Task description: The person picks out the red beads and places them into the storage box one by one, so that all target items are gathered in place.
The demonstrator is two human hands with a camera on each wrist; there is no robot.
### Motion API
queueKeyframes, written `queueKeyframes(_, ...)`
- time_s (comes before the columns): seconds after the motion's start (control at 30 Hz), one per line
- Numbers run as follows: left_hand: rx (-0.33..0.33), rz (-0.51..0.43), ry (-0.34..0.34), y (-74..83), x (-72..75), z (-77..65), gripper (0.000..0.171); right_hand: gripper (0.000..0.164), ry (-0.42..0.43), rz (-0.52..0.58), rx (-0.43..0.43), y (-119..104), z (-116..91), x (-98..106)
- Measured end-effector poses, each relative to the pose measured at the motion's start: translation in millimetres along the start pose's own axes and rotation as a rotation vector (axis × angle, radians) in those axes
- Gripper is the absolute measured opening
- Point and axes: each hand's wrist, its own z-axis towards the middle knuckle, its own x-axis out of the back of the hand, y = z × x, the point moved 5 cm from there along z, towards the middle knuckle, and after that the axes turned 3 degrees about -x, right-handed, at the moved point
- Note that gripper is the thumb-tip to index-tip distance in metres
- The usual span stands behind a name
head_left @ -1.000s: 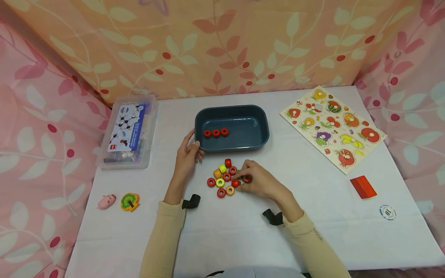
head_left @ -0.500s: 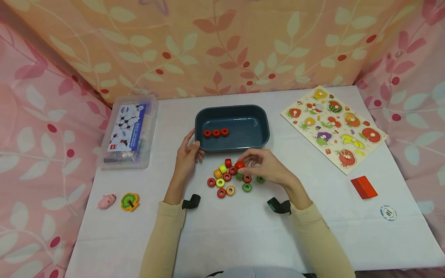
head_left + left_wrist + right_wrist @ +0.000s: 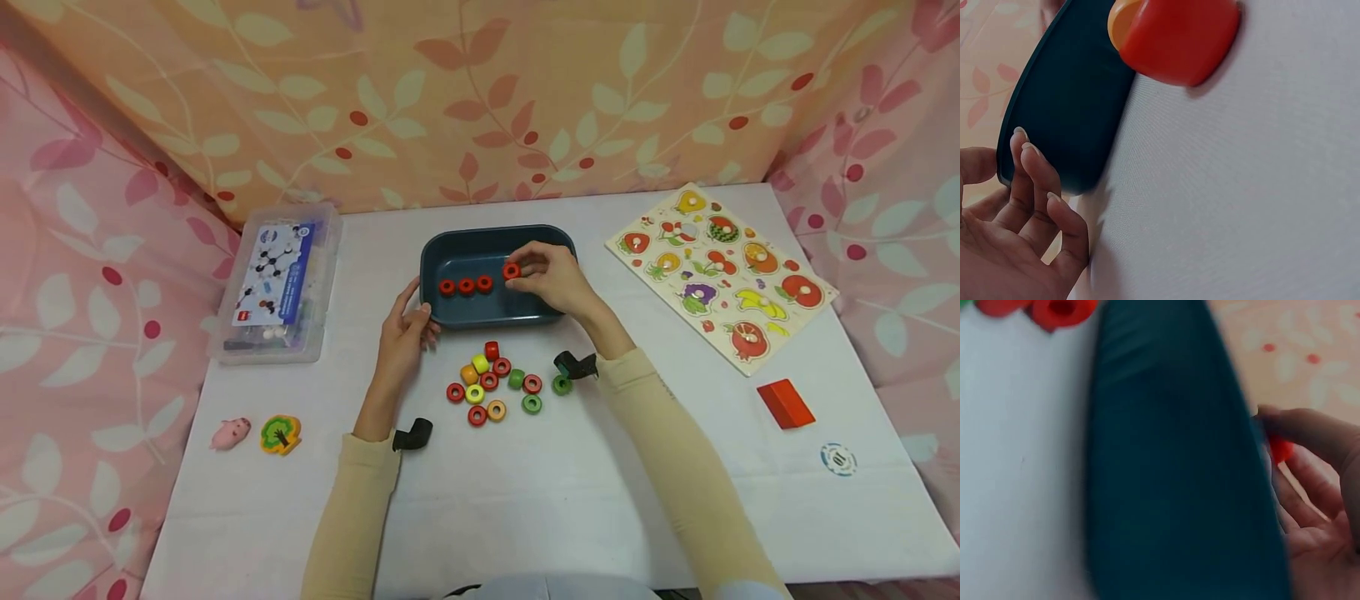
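Observation:
In the head view my right hand [image 3: 557, 279] pinches a red bead [image 3: 512, 271] between thumb and fingertips, over the inside of a dark blue tray [image 3: 517, 322]. The right wrist view shows that held bead [image 3: 1281, 450] partly hidden behind the tray wall [image 3: 1179, 456]. Three red beads [image 3: 467, 287] stand in a row inside, left of the held one. My left hand [image 3: 401, 342] holds the tray's front left corner, thumb at the rim, other fingers loosely bent beside the outer wall [image 3: 1069, 94]. Red, yellow, orange and green beads [image 3: 489, 381] lie in front of the tray.
At left stand a clear plastic case [image 3: 273, 283], a pink pig figure [image 3: 230, 434] and a tree piece [image 3: 281, 434]. A fruit puzzle board [image 3: 720, 275], a red block [image 3: 785, 404] and a round chip [image 3: 837, 459] lie at right. Curtains surround the table.
My right hand has picked a red bead from the loose group and carried it up and forward over the tray. My left hand has stayed at the tray corner.

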Motion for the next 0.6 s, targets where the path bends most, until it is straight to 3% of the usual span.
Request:
queueKeyframes(0.13, -0.002, 0.004, -0.001, -0.2, 0.4, 0.5, 0.047, 0.031, 0.019, -0.131, -0.071, 8.2, 17.7, -3.6)
queueKeyframes(0.33, 0.002, 0.006, -0.004, 0.5, 0.3, 1.1, 0.047, 0.031, -0.023, -0.316, -0.098, 14.7, 32.0, -10.2)
queueKeyframes(0.6, -0.005, 0.005, -0.002, 0.6, 0.6, 0.6, 0.048, 0.032, -0.047, -0.331, -0.104, 21.2, 44.5, -22.1)
